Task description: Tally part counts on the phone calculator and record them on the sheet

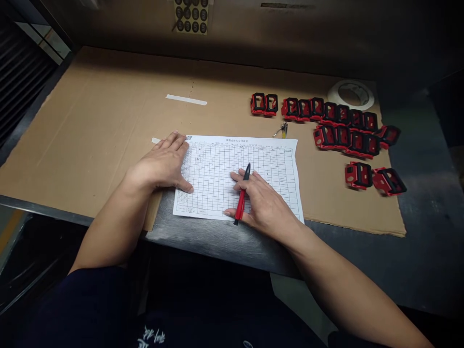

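A printed form sheet [217, 193] with a grid and some handwriting lies in front of me, partly on cardboard and partly on the metal table. My left hand [163, 162] rests flat on its left edge, thumb and fingers apart, holding nothing. Over the lower right of the sheet is my right hand [259, 198], which has a red and black pen [241, 200] tucked between its fingers. The pen's black end points away from me, and the fingertips touch the paper. Just beyond the sheet's top edge lies a small metal nail clipper [283, 129].
Several red and black plastic frames [329, 111] stand in rows at the right. Behind them lies a roll of tape [351, 94]. Cardboard [90, 121] covers much of the metal table [217, 241]. A sticker sheet [191, 17] is on the back panel.
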`<state>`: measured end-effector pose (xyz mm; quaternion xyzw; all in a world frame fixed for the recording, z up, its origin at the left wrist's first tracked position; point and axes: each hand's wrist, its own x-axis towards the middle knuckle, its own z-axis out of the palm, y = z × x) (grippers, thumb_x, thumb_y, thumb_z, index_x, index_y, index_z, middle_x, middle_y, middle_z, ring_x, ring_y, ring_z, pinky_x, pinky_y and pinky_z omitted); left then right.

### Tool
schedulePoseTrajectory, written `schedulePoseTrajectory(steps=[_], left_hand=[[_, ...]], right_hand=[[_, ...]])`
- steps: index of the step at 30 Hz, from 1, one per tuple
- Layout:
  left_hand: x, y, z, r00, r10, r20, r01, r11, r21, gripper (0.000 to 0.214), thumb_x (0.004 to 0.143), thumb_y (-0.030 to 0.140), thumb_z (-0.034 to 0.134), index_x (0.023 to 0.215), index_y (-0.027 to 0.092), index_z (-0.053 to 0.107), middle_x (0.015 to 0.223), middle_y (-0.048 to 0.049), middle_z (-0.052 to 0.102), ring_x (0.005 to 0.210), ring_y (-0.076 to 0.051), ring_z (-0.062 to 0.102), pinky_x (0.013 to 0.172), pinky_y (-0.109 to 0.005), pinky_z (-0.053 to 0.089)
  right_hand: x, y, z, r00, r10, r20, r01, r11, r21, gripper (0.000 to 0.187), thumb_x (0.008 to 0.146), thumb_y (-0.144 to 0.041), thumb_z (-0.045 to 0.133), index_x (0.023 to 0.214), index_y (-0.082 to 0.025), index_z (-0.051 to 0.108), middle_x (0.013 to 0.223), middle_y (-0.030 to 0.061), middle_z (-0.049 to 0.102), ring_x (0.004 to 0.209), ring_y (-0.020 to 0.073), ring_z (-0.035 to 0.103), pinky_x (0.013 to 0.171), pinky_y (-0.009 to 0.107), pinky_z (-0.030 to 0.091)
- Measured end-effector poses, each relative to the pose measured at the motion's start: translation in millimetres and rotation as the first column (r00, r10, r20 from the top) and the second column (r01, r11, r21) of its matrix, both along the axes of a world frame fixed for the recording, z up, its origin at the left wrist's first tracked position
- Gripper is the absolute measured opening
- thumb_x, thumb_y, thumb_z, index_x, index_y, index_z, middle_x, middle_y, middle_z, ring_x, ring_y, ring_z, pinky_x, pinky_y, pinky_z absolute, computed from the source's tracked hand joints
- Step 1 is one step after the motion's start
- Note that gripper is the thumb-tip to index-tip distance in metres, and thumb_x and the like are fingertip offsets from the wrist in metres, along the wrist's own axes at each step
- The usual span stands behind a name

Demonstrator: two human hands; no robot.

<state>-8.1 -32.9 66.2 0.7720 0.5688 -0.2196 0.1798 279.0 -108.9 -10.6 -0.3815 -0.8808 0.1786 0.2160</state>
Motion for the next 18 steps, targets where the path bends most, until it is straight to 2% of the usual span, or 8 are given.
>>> schedulePoseTrajectory(steps=[11, 15, 18], left_hand=[[1.0, -1.3, -2.8, 1.000, -0.003, 0.005, 0.003, 1.000, 0.007, 0.140, 0.065, 0.068, 0.088, 0.170, 0.004, 0.021, 0.181, -0.0155, 0.004, 0.168, -0.034, -0.003, 0.137, -0.047, 0.012], [5.7, -4.9, -6.9, 0.999, -0.032, -0.008, 0.033, 0.998, 0.045, 0.144, 0.061, 0.071, 0.089, 0.169, 0.002, 0.024, 0.180, -0.0208, 0.006, 0.168, -0.039, -0.004, 0.137, -0.052, 0.002], [13.0, -9.2, -11.2, 0.996, -0.094, 0.000, 0.093, 0.991, 0.096, 0.142, 0.064, 0.076, 0.086, 0.168, -0.001, 0.027, 0.178, -0.0240, 0.007, 0.167, -0.040, -0.006, 0.135, -0.055, -0.007]], right_hand=[[-1.3, -0.6, 1.6, 1.000, -0.009, -0.004, 0.009, 1.000, -0.003, 0.047, 0.091, -0.037, 0.079, 0.126, -0.021, 0.051, 0.146, 0.0230, 0.065, 0.142, 0.0422, 0.059, 0.117, 0.074, 0.047], [-3.5, -1.2, 1.4, 1.000, -0.025, -0.005, 0.025, 0.999, -0.023, 0.046, 0.091, -0.038, 0.079, 0.126, -0.023, 0.052, 0.146, 0.0211, 0.065, 0.143, 0.0413, 0.058, 0.117, 0.075, 0.045], [-6.5, -2.4, 2.4, 0.999, -0.036, 0.000, 0.036, 0.999, -0.024, 0.049, 0.089, -0.043, 0.081, 0.125, -0.023, 0.054, 0.145, 0.0208, 0.066, 0.143, 0.0418, 0.058, 0.117, 0.075, 0.045]])
